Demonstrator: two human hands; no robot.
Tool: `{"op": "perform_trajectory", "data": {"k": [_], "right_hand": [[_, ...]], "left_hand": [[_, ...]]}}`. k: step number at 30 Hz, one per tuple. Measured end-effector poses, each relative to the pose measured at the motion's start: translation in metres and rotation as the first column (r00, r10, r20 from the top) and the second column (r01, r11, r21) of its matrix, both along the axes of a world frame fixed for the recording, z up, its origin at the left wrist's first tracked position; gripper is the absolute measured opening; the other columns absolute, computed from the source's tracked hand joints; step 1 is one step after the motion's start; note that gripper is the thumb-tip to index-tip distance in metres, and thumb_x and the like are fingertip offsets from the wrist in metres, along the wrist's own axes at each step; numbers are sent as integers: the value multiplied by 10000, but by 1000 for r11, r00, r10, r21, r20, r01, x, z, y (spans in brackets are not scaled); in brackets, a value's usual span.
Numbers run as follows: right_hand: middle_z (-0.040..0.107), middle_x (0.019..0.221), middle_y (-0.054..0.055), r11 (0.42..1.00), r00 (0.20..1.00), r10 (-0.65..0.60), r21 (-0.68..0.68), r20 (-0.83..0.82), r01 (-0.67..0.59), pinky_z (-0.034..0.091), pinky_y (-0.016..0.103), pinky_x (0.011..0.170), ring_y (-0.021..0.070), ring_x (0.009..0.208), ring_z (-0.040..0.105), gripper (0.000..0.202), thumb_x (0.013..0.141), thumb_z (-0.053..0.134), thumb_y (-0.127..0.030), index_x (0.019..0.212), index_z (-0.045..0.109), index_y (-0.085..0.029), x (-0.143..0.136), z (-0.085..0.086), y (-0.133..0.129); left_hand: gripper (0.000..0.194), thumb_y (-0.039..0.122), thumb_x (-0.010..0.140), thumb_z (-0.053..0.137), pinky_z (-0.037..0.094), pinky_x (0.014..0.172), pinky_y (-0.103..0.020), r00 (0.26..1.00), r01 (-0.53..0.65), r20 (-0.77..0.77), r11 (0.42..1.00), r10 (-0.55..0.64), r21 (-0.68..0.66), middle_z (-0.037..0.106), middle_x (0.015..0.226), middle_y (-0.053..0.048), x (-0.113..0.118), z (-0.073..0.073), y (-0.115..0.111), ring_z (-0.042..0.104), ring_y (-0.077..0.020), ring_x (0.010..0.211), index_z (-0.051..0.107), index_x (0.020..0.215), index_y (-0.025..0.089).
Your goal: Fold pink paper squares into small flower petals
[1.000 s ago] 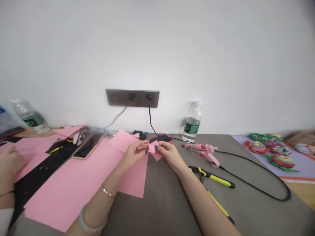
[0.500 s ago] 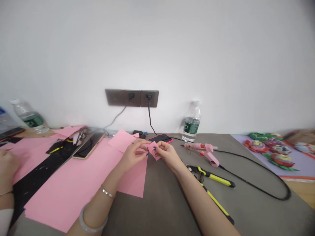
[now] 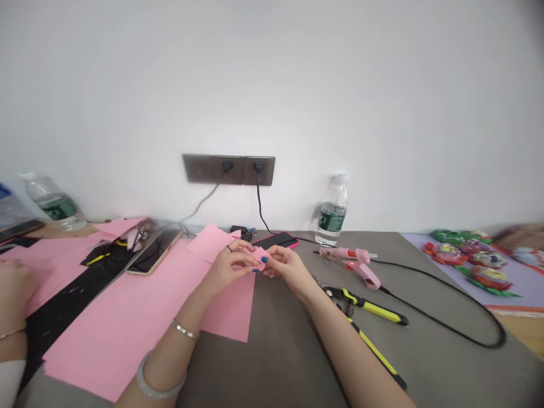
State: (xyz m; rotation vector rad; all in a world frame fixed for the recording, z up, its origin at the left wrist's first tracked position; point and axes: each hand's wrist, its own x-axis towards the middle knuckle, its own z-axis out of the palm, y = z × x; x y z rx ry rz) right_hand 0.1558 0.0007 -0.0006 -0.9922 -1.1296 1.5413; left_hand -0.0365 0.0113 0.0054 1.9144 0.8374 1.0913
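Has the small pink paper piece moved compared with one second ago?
Yes. The small pink paper piece is now lower and tucked further between both hands, judged against the phone behind it.

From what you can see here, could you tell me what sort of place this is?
Probably a paper-craft worktable in a plain room: pink paper sheets cover the grey table, a pink hot glue gun lies plugged in, and finished paper flowers sit at the right.

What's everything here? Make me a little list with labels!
left hand: pinches the small pink paper piece
right hand: pinches the same piece
under the hands: large pink paper sheet on the grey table
to the right: pink glue gun, yellow-handled pliers
by the wall: clear plastic water bottle
far left: another person's hand
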Motion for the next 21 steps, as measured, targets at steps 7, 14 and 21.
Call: {"op": "perform_trajectory", "data": {"k": [7, 14, 21], "right_hand": [[693, 604, -2, 996, 994, -37, 88, 98, 29, 352, 217, 468, 112, 477, 559, 384, 629, 803, -506, 761, 632, -188, -5, -2, 1], [676, 630, -5, 987, 995, -79, 147, 61, 69, 405, 239, 497, 131, 540, 585, 378, 623, 808, -504, 726, 607, -202, -11, -3, 0], [686, 674, 9, 991, 994, -97, 100, 45, 92, 427, 242, 508, 142, 572, 625, 398, 595, 833, -490, 699, 588, -194, -14, -7, 0]], "left_hand": [[48, 189, 772, 697, 488, 714, -261, 990, 11, 138, 971, 23, -239, 561, 883, -17, 7, 4, -2, 590, -153, 837, 661, 804, 192], [328, 226, 629, 824, 473, 626, -228, 923, 16, 339, 865, 179, -502, 597, 736, 16, 14, -7, 3, 584, -115, 663, 617, 875, 156], [300, 341, 654, 830, 486, 666, -250, 866, 81, 445, 815, 227, -574, 669, 720, -29, 22, -11, 0, 609, -122, 662, 705, 827, 130]]}}
